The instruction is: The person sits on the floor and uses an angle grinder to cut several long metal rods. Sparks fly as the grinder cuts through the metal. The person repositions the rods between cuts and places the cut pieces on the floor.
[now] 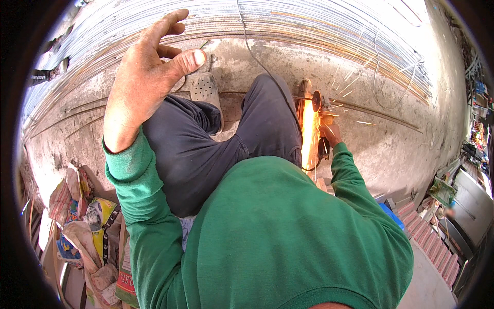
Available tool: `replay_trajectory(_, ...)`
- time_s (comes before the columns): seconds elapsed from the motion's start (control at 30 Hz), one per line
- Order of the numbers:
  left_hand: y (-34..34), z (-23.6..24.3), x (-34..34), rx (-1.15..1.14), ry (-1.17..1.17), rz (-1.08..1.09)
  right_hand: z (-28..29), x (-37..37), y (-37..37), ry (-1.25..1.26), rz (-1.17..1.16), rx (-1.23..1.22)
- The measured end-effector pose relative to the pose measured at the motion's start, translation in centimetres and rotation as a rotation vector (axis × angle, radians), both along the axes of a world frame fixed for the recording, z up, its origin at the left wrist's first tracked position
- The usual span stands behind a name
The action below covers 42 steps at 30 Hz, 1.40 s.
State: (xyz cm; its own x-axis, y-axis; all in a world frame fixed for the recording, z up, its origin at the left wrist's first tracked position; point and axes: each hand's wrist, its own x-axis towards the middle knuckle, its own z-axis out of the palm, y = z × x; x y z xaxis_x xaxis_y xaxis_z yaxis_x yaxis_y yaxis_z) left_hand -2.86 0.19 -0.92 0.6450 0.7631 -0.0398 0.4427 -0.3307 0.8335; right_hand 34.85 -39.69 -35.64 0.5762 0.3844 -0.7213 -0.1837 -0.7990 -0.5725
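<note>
My right hand (332, 133) is closed around an angle grinder (323, 146) beside my right knee, its body partly hidden by the hand and glare. The grinder's cutting disc (317, 100) meets a thin steel rod (355, 106) lying across the floor. Bright sparks (310, 135) stream from the disc back along my right thigh, and a few fly off to the right. Raised above my left knee, my left hand (146, 77) has its fingers stretched and apart and holds nothing.
Long steel rods (216, 28) lie bundled across the far floor. A dark cable (252, 51) runs over them toward my right leg. Crumpled sacks (95, 226) lie at the left. A stack of reddish ribbed pieces (429, 247) stands at the right, and my clog (206, 88) rests ahead.
</note>
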Motion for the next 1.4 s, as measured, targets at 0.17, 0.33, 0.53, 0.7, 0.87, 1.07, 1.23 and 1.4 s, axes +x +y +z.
replay_trajectory(0.17, -0.1, 0.3, 0.2, 0.019, 0.027, 0.006, 1.5, -0.5, 1.2, 0.004, 0.008, -0.075)
replay_trajectory(0.33, 0.0, 0.3, 0.2, 0.006, 0.007, 0.001, 1.3, -0.7, 0.6, -0.014, -0.036, 0.018)
replay_trajectory(0.53, -0.1, 0.3, 0.1, -0.005, -0.005, 0.001, 1.6, -0.3, 0.6, -0.028, 0.152, 0.036)
replay_trajectory(0.7, 0.3, -0.1, 0.1, 0.020, 0.000, -0.017, -0.9, 0.6, -1.6, -0.107, 0.192, 0.161)
replay_trajectory(0.87, -0.3, 0.4, -0.1, 0.015, 0.014, 0.009, 0.7, -0.7, 0.6, 0.067, -0.058, 0.022)
replay_trajectory(1.07, 0.0, 0.3, 0.0, 0.022, 0.018, -0.002, 1.2, -0.1, -0.7, -0.034, 0.220, 0.146)
replay_trajectory(1.23, 0.0, 0.2, 0.0, 0.026, 0.019, -0.002, 1.7, -1.1, 0.6, -0.016, 0.045, 0.051)
replay_trajectory(1.4, 0.0, 0.3, 0.0, 0.040, 0.018, -0.005, 2.1, -0.5, 0.9, -0.041, 0.169, -0.063)
